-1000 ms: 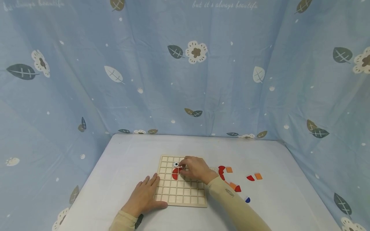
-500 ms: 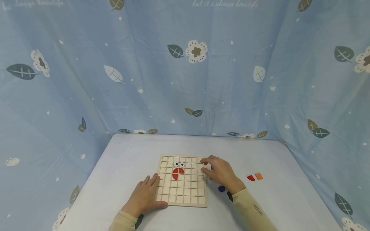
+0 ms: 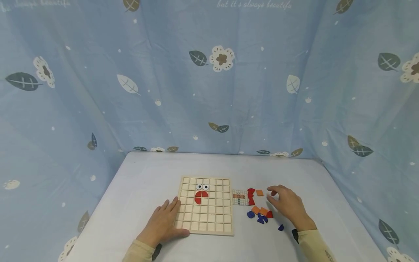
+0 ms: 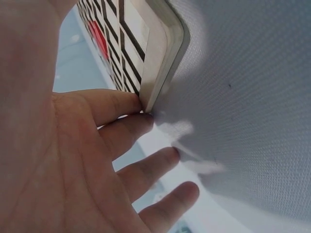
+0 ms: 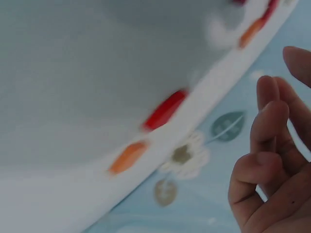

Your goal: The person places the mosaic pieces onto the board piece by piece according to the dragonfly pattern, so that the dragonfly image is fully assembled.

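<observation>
A wooden grid board [image 3: 204,222] lies on the white table. Two round eye pieces [image 3: 202,187] sit side by side in its upper cells, with red quarter-circle pieces [image 3: 198,198] just below them. My left hand [image 3: 164,223] rests at the board's left edge, fingers straight and spread; in the left wrist view its fingertips touch the board's edge. My right hand [image 3: 289,207] hovers right of the loose pieces, fingers loosely bent and holding nothing. In the right wrist view, a red piece [image 5: 165,110] and an orange piece [image 5: 128,158] lie beneath it, hidden by the hand in the head view.
A small pattern card [image 3: 240,197] lies against the board's right side. Beside it are red pieces [image 3: 251,196], orange squares [image 3: 259,193] and several blue pieces [image 3: 262,218]; one blue piece [image 3: 280,227] lies apart. A blue patterned curtain [image 3: 209,91] surrounds the table.
The right hand has left the board and moved right across the table. A second eye piece shows beside the first, where the right fingers were. The left hand stays in place.
</observation>
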Demonstrator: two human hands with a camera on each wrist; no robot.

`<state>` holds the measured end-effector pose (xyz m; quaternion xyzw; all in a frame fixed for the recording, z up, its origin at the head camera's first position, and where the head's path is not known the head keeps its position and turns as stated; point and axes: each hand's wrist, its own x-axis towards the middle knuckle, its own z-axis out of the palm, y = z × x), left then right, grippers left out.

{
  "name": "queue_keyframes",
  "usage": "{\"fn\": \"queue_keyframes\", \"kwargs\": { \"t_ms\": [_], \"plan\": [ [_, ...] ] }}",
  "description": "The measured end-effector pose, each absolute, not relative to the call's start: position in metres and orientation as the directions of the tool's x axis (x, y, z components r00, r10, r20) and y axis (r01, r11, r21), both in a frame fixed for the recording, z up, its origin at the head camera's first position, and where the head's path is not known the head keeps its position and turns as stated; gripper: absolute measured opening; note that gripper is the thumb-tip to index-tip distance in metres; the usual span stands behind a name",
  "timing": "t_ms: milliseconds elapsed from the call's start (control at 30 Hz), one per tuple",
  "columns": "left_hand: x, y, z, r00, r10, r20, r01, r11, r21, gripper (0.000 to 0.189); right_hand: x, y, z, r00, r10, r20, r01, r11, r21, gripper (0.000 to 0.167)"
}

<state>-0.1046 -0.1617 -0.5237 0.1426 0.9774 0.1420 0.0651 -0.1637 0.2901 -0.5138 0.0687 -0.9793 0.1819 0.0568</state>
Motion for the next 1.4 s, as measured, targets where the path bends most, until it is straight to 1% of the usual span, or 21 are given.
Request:
{"fn": "queue_keyframes", "kwargs": {
  "t_ms": [167,267,367,533,667,967,1200,1400],
  "plan": [
    [-0.104,-0.161,-0.523,-0.951,0.293,-0.096,0.254,0.921,0.294,0.121,-0.154,0.316,-0.52,-0.997,-0.029,0.077,-0.053,0.941,-0.333,0.038],
    [-0.104,-0.16,-0.522,-0.952,0.29,-0.099,0.25,0.921,0.297,0.12,-0.151,0.324,-0.523,-0.999,-0.006,0.034,-0.017,0.946,-0.323,0.035],
    [-0.104,-0.16,-0.522,-0.952,0.29,-0.096,0.251,0.921,0.298,0.12,-0.15,0.327,-0.524,-1.0,0.014,0.002,0.012,0.951,-0.31,0.032],
    [-0.105,-0.16,-0.523,-0.951,0.295,-0.097,0.253,0.917,0.31,0.12,-0.152,0.328,-0.523,-0.997,0.067,-0.033,0.074,0.96,-0.272,0.033],
    [-0.104,-0.16,-0.524,-0.951,0.291,-0.106,0.247,0.919,0.307,0.12,-0.153,0.327,-0.523,-0.995,0.089,-0.053,0.1,0.964,-0.248,0.033],
    [-0.105,-0.16,-0.524,-0.954,0.285,-0.096,0.246,0.922,0.299,0.121,-0.154,0.317,-0.523,-0.991,0.087,-0.098,0.111,0.955,-0.274,0.035],
    [-0.105,-0.16,-0.524,-0.954,0.284,-0.094,0.245,0.923,0.297,0.122,-0.152,0.319,-0.525,-0.996,0.031,-0.079,0.053,0.957,-0.286,0.039],
    [-0.105,-0.16,-0.526,-0.954,0.284,-0.094,0.247,0.925,0.289,0.122,-0.151,0.324,-0.528,-0.998,-0.006,-0.058,0.011,0.955,-0.296,0.034]
  ]
}}
